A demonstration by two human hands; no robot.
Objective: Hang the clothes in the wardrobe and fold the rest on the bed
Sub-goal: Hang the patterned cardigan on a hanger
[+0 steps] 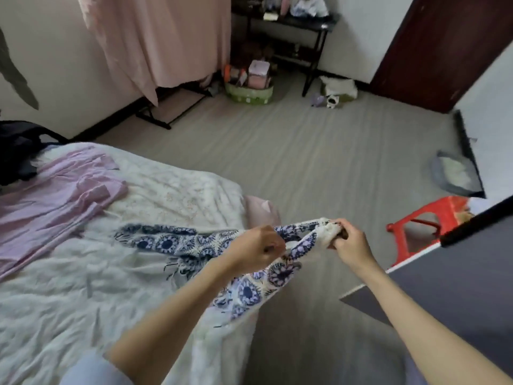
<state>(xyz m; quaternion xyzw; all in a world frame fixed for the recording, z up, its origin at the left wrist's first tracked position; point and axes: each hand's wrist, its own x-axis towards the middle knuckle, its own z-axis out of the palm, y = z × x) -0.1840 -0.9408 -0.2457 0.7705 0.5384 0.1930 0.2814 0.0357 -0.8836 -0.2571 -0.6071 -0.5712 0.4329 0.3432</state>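
Note:
A white garment with a blue floral print trails from the bed out past its corner, lifted at one end. My left hand grips it near the strap. My right hand pinches the bunched end of the same garment, held over the floor beside the bed. A pale pink garment lies spread flat on the bed's far left. A pink cloth-covered rack stands against the far wall.
A red plastic stool stands to the right on the grey floor, beside a dark grey surface. A green basket of items, a black table, a dark red door and a grey bag lie further off.

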